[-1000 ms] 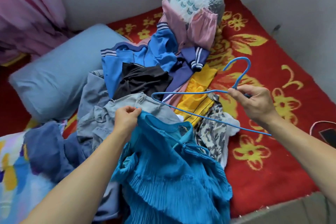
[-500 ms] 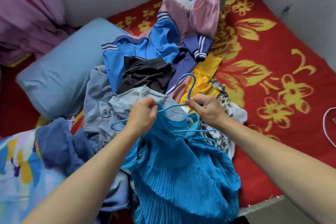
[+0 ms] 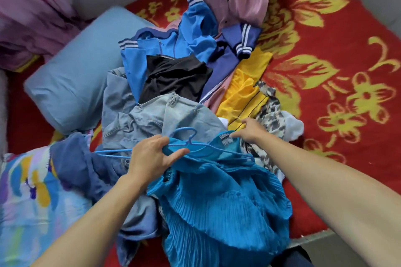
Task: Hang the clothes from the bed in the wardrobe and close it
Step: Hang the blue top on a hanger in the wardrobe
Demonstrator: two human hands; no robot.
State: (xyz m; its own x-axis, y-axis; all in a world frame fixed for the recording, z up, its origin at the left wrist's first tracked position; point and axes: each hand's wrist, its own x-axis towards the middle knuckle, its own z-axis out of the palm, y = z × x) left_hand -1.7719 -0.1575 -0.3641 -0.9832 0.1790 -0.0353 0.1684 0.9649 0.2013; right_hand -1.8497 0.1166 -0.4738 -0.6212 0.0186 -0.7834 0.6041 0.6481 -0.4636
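A turquoise pleated garment (image 3: 221, 199) lies at the near edge of the bed, on top of a heap of clothes. A thin blue wire hanger (image 3: 191, 145) lies across its neckline, hook pointing away from me. My left hand (image 3: 152, 156) grips the hanger together with the neckline at its left side. My right hand (image 3: 249, 131) pinches the collar of the turquoise garment by its label, on the right. Behind lie pale denim (image 3: 156, 119), a black top (image 3: 175, 78), a blue striped jacket (image 3: 173, 43) and a yellow garment (image 3: 243, 91). The wardrobe is out of view.
A red blanket with yellow flowers (image 3: 325, 71) covers the bed. A pale blue pillow (image 3: 71, 76) lies at the left, a multicoloured cloth (image 3: 28, 191) at the near left, a pink curtain (image 3: 32, 11) at the far left. Grey wall runs behind.
The hanger went from my right hand, held off to the right, into the turquoise garment's neck. My left hand now grips it and my right hand has shifted to the collar.
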